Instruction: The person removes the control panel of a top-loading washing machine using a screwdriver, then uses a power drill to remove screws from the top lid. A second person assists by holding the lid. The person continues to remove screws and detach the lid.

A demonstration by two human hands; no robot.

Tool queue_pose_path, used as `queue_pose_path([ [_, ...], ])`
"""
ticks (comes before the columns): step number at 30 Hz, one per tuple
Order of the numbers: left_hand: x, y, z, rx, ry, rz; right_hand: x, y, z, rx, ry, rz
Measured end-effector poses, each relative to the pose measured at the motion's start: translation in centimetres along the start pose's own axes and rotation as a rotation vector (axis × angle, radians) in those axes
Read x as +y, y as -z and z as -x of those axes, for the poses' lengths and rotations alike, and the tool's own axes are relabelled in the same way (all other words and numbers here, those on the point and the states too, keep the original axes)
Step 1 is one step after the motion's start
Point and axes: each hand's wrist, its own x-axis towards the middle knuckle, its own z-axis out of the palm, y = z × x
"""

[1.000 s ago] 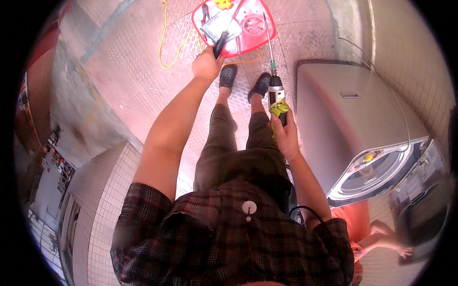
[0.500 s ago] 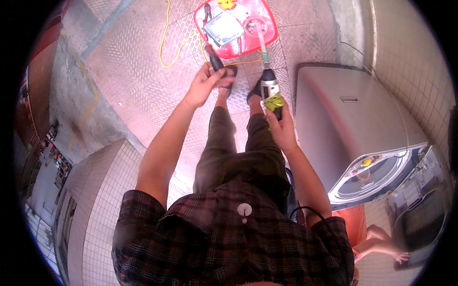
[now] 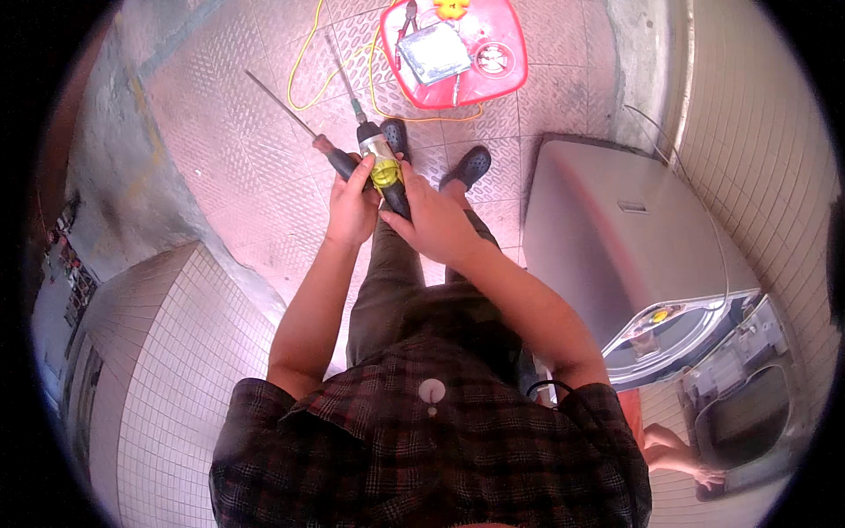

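My left hand [image 3: 350,211] is closed around the dark handle of a long-shafted screwdriver [image 3: 337,158], whose blade points up and left. Its fingers also reach against the side of a yellow-green and black power screwdriver [image 3: 385,167]. My right hand [image 3: 431,216] is wrapped round the rear of that power tool, whose long bit points away from me, tilted left. The two tools are side by side in front of my legs. My palms and some fingertips are hidden behind the tools.
Beyond my feet stands a red plastic stool [image 3: 512,75] bearing a square silvery plate [image 3: 434,55], pliers [image 3: 410,16] and a yellow piece [image 3: 452,7]. A yellow cord [image 3: 295,92] lies on the floor. At right is a grey front-loading machine [image 3: 607,211]; another person's hand [image 3: 707,475] is near it.
My right hand has brought the power screwdriver leftward from near the stool to my left hand. The hand screwdriver has moved left and downward. My view has shifted slightly.
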Motion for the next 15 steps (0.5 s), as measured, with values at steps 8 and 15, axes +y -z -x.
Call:
queue_pose_path([
  [8,-1.3,6.4,-2.0,0.125,-0.085,-0.018,6.2,2.5,-10.7,0.025,0.019,0.402],
  [15,-3.5,9.1,0.4,0.276,-0.021,-0.2,6.5,1.8,-18.5,-0.079,-0.073,0.833],
])
